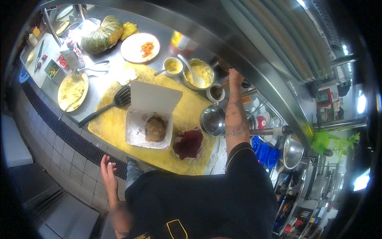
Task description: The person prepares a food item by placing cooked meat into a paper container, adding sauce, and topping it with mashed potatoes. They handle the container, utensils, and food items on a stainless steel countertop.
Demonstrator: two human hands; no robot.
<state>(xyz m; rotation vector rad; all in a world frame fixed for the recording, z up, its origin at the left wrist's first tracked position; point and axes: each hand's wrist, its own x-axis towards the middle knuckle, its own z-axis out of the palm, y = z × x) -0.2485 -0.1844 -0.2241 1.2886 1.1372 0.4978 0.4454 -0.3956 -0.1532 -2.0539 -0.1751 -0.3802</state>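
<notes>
My right arm stretches forward over the counter's right side. At its end, my right hand is closed beside a dark pot; what its fingers hold, if anything, is hidden. My left hand hangs off the counter's near edge with fingers apart, holding nothing. On the yellow cutting board stands a white takeaway box, lid raised, with a round brown-sauced food on printed paper inside. To its right lies a dark red flat piece on crumpled wrapping. Near my right forearm is a small cup of brown sauce.
A black slotted spatula lies left of the box. Behind are a bowl of yellow mash, a small yellow-filled cup, a white plate and a pumpkin. A metal bowl sits at right, under a steel shelf.
</notes>
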